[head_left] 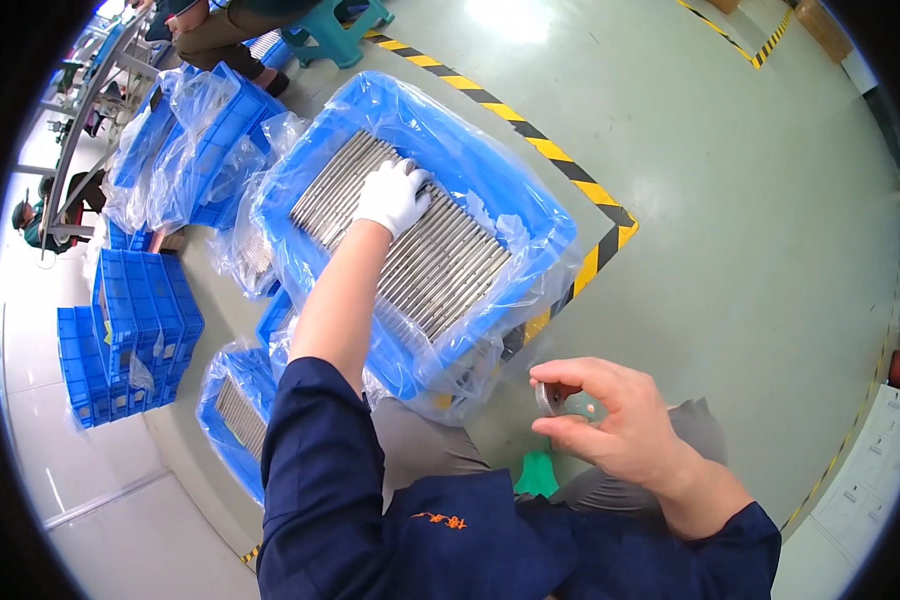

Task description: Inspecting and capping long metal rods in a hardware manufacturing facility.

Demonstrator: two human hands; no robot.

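Note:
My left hand [395,196], in a white glove, reaches into a blue crate [535,200] lined with clear plastic. Its fingers curl down among the slim metal rods [440,265], closed on a rod; the fingertips are partly hidden. The rods lie side by side in a tight layer. Over the floor to the right of the crate, my bare right hand [620,415] pinches a small round metal ring [547,400] between thumb and fingers. The ring is held on edge, apart from the rods.
A smaller lined crate of rods [240,420] stands at my left. Stacked blue crates [140,325] and plastic-covered crates [215,140] lie beyond it. Yellow-black tape [550,150] runs along the floor. A teal stool [338,30] and a seated person [235,30] are at the far left.

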